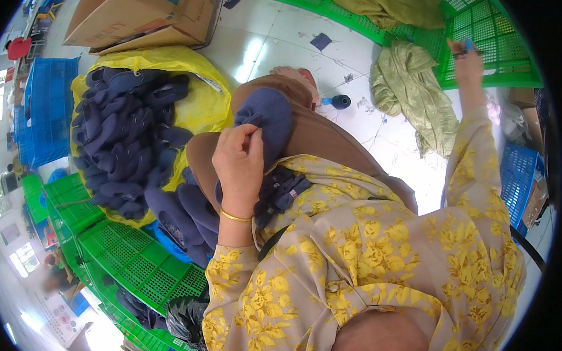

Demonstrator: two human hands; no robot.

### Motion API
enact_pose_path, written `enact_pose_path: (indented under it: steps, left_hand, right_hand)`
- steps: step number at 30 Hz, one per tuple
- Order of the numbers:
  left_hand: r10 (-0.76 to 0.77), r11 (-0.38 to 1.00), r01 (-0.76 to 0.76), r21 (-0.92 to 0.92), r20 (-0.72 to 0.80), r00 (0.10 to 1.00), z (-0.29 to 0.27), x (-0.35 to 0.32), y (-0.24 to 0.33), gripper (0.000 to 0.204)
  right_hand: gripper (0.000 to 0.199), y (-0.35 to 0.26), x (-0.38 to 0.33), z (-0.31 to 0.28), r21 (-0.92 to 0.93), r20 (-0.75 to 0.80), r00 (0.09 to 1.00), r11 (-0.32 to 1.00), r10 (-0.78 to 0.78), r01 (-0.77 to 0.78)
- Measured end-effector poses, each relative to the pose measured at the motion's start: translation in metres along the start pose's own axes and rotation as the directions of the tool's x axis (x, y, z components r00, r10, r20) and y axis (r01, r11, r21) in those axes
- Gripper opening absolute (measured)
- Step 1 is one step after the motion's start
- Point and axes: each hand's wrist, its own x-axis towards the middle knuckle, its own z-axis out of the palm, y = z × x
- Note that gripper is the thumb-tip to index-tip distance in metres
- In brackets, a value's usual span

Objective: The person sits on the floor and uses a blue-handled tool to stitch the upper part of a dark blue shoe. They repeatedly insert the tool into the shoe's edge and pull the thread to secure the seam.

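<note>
My left hand (238, 155) is closed in a pinch on a rounded navy fabric piece (268, 119), shaped like a slipper, which rests over my knee. More navy slipper-like pieces (178, 219) lie beside my left thigh. In my lap is a bunch of small dark cloth pieces (285, 188). My right hand (469, 64) is stretched far out to the right, in front of a green plastic basket (500, 56). Its fingers are closed around a small object with a blue part, too small to name.
A yellow sack (210, 90) full of navy pieces stands at the left, below a cardboard box (139, 21). Green crates (133, 259) line the lower left. An olive woven sack (410, 86) and a dark spool (341, 102) lie on the tiled floor. Blue crates (521, 179) stand at right.
</note>
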Motion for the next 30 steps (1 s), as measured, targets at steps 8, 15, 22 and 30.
enact_pose_path:
  steps: [8, 15, 22, 30]
  left_hand:
    - [0.073, 0.997, -0.073, -0.02, 0.026, 0.997, 0.002, 0.003, -0.007, 0.006]
    - [0.31, 0.885, -0.34, 0.317, 0.14, 0.94, 0.004, 0.01, -0.001, 0.006]
    - [0.426, 0.815, -0.432, 0.385, 0.108, 0.898, 0.012, 0.015, -0.006, 0.015]
    - [0.164, 0.984, -0.165, 0.067, 0.008, 0.986, 0.007, 0.015, -0.009, 0.003]
  right_hand:
    - [0.019, -0.029, 0.026, -0.054, -0.169, 0.044, 0.994, 0.98, -0.098, 0.104]
    - [0.017, -0.094, -0.029, 0.002, -0.565, 0.168, 0.923, 0.734, -0.346, 0.378]
    - [0.031, -0.17, 0.043, -0.039, -0.896, 0.186, 0.742, 0.199, -0.645, 0.398]
    - [0.044, -0.056, -0.095, 0.055, -0.806, 0.472, 0.88, 0.379, -0.051, 0.454]
